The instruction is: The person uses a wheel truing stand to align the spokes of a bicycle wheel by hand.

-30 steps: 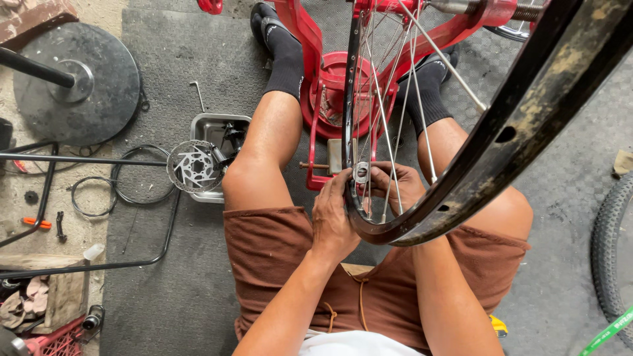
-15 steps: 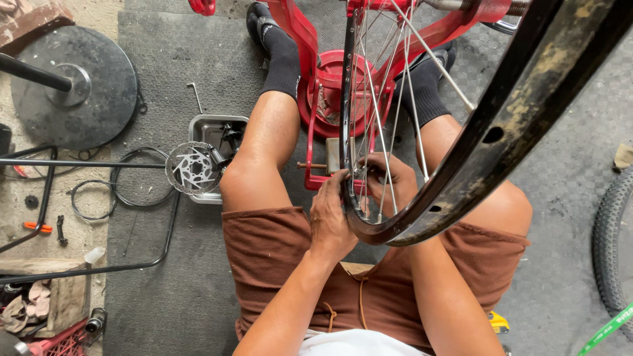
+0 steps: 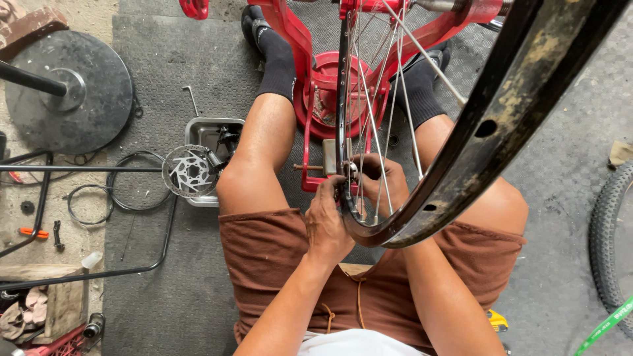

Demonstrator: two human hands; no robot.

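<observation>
While a person sits on a grey floor mat and looks down past their knees, the far left shows a round black stand base point(image 3: 69, 99) on concrete, with thin cable loops point(image 3: 132, 191) lying near it. Just right of those, a toothed brake disc point(image 3: 190, 171) rests on the edge of a small metal tray point(image 3: 198, 132) beside the person's left leg. At centre, a black bicycle wheel rim point(image 3: 501, 125) stands upright in a red truing stand point(image 3: 323, 86) between the feet. The left hand point(image 3: 330, 224) has its fingers curled closed around the rim's lower edge. Behind the spokes point(image 3: 369, 112), the right hand point(image 3: 382, 181) pinches something small at the rim; what it is cannot be told. The rim looks stiff and fairly light, its spokes thin and easily bent, so the outer edge seems the safest place to grip. A tyre point(image 3: 613, 244) shows at far right
</observation>
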